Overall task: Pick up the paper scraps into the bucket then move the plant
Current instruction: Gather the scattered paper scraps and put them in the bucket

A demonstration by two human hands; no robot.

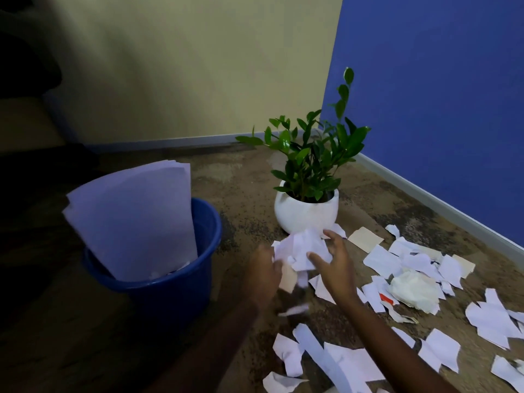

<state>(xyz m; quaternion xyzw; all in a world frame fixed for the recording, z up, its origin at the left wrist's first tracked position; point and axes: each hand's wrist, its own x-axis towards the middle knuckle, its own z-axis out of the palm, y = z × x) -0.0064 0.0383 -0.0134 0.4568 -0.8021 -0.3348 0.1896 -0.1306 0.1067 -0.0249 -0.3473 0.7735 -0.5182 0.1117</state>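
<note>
In bucket (170, 302), sheets (133, 219) stand near-upright; hands (263, 275) (338, 269) clutch scraps (300, 246).

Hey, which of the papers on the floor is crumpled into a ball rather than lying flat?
The cream-white wad, to the right of the right hand. It is balled up, while the scraps around it lie flat.

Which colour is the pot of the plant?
White; the pot shows plainly in the head view.
</note>
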